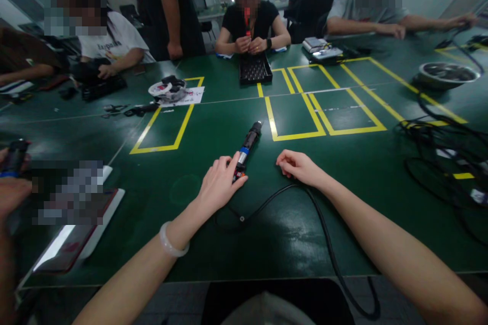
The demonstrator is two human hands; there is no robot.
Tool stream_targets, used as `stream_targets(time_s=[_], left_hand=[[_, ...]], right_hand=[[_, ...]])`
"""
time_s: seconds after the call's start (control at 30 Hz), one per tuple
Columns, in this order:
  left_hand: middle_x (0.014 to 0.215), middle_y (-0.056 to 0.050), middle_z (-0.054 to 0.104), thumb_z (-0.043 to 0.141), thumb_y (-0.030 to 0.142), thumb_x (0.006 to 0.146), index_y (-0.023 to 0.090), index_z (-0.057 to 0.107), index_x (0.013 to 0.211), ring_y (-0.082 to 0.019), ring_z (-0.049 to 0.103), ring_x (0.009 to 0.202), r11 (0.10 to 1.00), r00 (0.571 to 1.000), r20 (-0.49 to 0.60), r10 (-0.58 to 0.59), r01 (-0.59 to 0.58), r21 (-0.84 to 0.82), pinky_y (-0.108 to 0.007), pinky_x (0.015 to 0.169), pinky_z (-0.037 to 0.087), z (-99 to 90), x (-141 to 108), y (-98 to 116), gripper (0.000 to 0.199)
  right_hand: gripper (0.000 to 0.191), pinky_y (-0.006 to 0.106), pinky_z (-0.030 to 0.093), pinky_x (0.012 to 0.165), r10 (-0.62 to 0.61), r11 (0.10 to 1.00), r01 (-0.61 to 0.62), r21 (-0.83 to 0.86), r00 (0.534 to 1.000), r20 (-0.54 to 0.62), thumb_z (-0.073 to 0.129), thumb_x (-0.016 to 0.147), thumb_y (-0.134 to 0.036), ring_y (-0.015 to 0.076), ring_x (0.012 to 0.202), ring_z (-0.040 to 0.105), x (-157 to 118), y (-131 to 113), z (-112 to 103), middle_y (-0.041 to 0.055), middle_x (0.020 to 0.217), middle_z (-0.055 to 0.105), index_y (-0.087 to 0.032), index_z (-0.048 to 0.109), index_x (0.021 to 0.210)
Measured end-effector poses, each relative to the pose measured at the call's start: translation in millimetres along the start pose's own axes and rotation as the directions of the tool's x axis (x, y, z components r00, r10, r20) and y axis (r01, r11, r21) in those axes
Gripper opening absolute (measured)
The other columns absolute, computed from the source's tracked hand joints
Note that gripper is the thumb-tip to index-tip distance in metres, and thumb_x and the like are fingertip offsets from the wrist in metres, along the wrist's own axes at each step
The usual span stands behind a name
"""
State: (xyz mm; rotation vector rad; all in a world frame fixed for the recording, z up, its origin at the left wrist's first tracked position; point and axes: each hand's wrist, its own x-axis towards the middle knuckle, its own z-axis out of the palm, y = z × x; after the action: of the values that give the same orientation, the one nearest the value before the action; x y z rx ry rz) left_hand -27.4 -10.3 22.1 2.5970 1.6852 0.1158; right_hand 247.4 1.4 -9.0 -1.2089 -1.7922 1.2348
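Observation:
A black electric screwdriver with a blue band and a silver section lies at a slant on the green table, its tip pointing away from me. My left hand is closed over its near end, thumb on one side and index finger on the other. Small orange and red parts show at that end, partly hidden by my fingers. To the right of the tool, my right hand rests on the table with its fingers curled and nothing visible in them. A black cable runs below both hands and over the table's near edge.
Yellow tape rectangles mark the table. Tangled black cables and a metal bowl are at right. A phone lies left, beside a co-worker's hand with a similar tool. Opposite, a person sits behind a black tray.

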Motion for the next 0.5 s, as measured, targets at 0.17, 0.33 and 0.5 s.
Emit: stream_targets(time_s=[0.17,0.33,0.5], left_hand=[[0.132,-0.017,0.047,0.037,0.056,0.096,0.018,0.029,0.155,-0.032,0.051,0.112,0.987,0.988,0.035,-0.152,0.149,0.063,-0.042,0.093,0.046,-4.8,-3,-56,0.071],[0.136,-0.020,0.044,0.034,0.059,0.095,0.016,0.028,0.155,-0.038,0.048,0.119,0.953,0.956,0.034,-0.293,0.289,0.095,-0.047,0.097,0.043,-4.2,-2,-123,0.075],[0.135,-0.023,0.044,0.035,0.060,0.095,0.014,0.033,0.150,-0.042,0.047,0.120,0.893,0.897,0.013,-0.441,0.438,0.098,-0.050,0.094,0.044,-4.7,0,-178,0.072]], right_hand=[[0.012,0.024,0.047,0.056,0.001,1.000,-0.001,-0.010,1.000,0.009,0.051,0.091,-0.028,0.0119,0.059,0.057,0,2,1,-0.0018,0.067,0.057,-0.018,0.057,0.092],[0.014,0.024,0.047,0.057,0.009,0.999,-0.008,-0.036,1.000,0.022,0.050,0.092,-0.030,0.0123,0.061,0.058,0,2,3,-0.0005,0.069,0.059,-0.017,0.057,0.092],[0.016,0.025,0.048,0.059,0.024,0.998,-0.022,-0.055,0.999,0.033,0.050,0.092,-0.031,0.0132,0.062,0.058,0,0,4,0.0006,0.070,0.060,-0.017,0.058,0.092]])
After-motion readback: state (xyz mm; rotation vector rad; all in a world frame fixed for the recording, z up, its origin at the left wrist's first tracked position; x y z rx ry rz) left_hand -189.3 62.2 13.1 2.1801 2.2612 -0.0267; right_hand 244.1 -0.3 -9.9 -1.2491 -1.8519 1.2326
